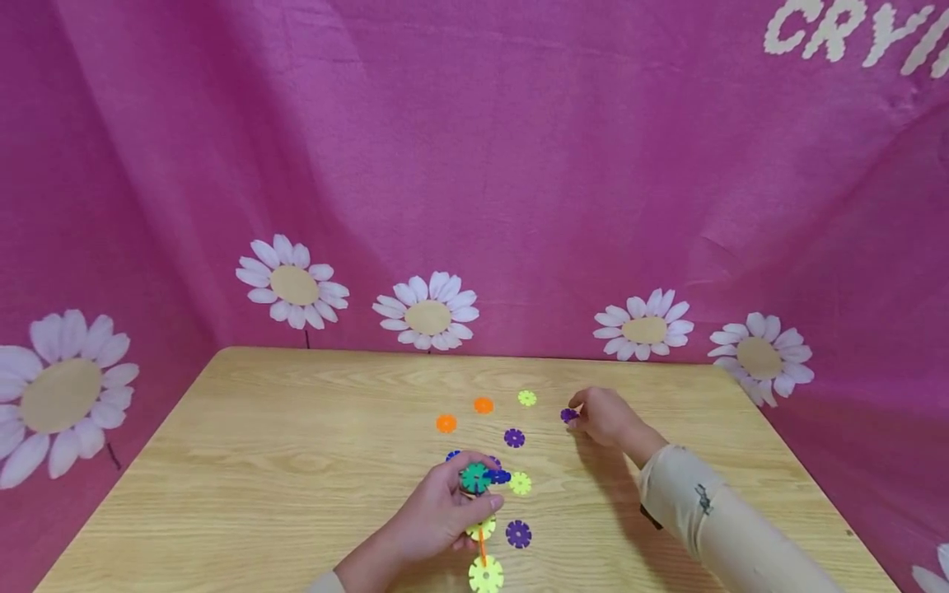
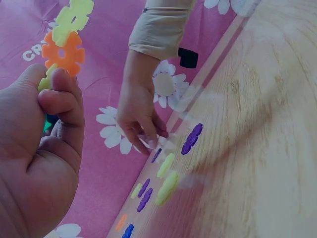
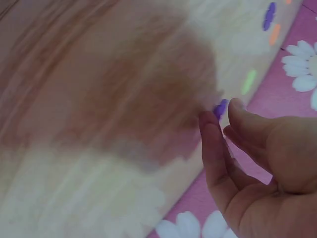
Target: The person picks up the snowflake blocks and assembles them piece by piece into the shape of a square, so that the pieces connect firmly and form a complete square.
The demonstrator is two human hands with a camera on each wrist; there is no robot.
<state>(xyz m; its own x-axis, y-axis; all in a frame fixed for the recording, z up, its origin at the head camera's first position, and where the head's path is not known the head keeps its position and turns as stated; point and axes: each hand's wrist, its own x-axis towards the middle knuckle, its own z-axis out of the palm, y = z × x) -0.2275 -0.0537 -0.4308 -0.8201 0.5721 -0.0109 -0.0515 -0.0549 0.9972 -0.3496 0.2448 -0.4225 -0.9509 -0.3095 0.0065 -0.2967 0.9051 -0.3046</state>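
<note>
My left hand (image 1: 433, 511) grips a chain of slotted plastic discs above the table's near part. Near its fingertips are a green disc (image 1: 475, 478) and a blue disc (image 1: 499, 477). Below hang a yellow disc (image 1: 485, 575) and an orange disc (image 2: 63, 52), the latter clearest in the left wrist view. Farther right, my right hand (image 1: 606, 417) reaches down to the tabletop, thumb and fingertips pinching a purple disc (image 1: 567, 415). In the right wrist view that disc shows between the thumb and finger. My left palm and fingers hide part of the chain.
Loose discs lie on the wooden table (image 1: 259, 461): orange discs (image 1: 446, 423), a yellow-green disc (image 1: 526, 398), and purple discs (image 1: 515, 438), several in all. A pink cloth (image 1: 474, 165) with printed daisies hangs behind the table's back edge.
</note>
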